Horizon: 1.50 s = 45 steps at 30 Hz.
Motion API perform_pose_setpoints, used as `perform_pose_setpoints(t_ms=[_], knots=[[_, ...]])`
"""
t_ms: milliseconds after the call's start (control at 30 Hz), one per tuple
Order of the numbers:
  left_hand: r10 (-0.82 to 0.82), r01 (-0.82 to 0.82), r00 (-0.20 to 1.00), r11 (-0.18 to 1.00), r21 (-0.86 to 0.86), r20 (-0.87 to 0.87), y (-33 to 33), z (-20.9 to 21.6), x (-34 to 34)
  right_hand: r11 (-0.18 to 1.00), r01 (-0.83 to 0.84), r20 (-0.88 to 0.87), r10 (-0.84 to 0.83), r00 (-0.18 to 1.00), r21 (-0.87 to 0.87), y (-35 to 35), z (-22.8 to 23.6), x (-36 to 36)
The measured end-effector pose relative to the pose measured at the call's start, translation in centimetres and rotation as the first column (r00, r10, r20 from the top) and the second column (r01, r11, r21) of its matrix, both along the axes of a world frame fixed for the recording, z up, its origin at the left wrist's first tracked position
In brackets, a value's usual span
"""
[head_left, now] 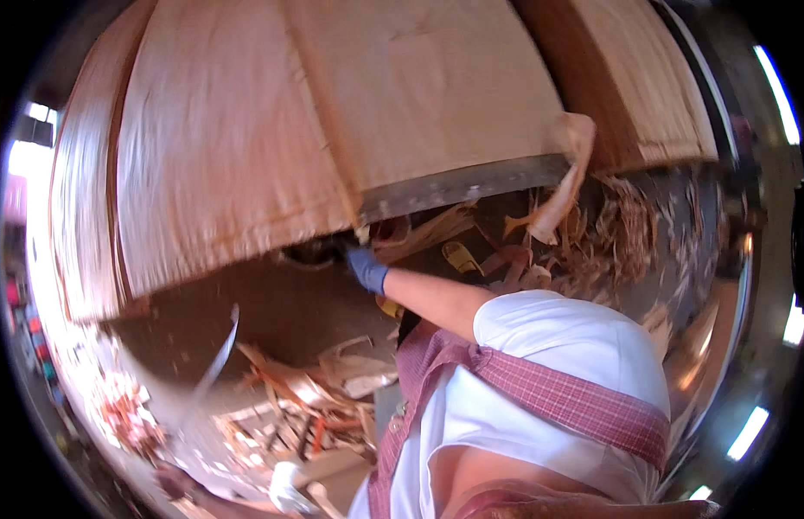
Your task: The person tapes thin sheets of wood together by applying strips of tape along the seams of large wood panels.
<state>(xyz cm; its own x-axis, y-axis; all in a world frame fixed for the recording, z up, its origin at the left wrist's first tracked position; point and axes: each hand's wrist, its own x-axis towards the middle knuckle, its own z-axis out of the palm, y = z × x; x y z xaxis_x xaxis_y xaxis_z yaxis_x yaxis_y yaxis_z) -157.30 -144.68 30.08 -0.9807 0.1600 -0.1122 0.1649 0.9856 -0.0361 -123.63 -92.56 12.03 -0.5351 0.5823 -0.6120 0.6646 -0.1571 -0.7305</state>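
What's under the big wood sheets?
Along the near edge of the wood sheets, a grey strip peeks out, with wood scraps and a yellow shoe lower down. Anything farther under can't be seen; the sheets cover it.

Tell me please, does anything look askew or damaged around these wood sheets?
A curled wood strip sticks askew across the edge of the pale wood sheet, breaking its line; whether it is attached is unclear. Torn wood scraps lie strewn below, which looks untidy.
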Motion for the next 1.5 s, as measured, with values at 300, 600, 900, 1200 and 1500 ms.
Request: perform_pose_setpoints(t_ms=[300,600,900,1200,1500], knots=[[-0.633,-0.121,0.203,0.741,0.66,0.747,35.4,1.4,29.3,0.889,-0.356,-0.563,0.143,0.814,-0.289,-3.9,14.0,14.7],[-0.721,0.186,0.134,0.692,0.697,0.68,52.2,8.7,42.1,0.401,-0.41,0.462,-0.038,0.886,0.819,32.0,14.0,46.3],[-0.812,0.259,-0.17,0.51,0.82,0.559,71.7,16.4,57.8,0.989,0.013,-0.535,-0.091,0.84,-0.148,28.7,24.8,46.5],[-0.727,0.295,0.48,0.661,0.69,0.491,77.9,8.3,38.4,0.947,-0.272,-0.417,0.18,0.891,-0.171,39.8,24.3,35.9],[-0.432,0.37,0.854,0.896,0.244,0.289,79.7,-2.1,36.9,0.96,-0.183,-0.169,0.148,0.974,-0.213,44.0,12.9,27.4]])
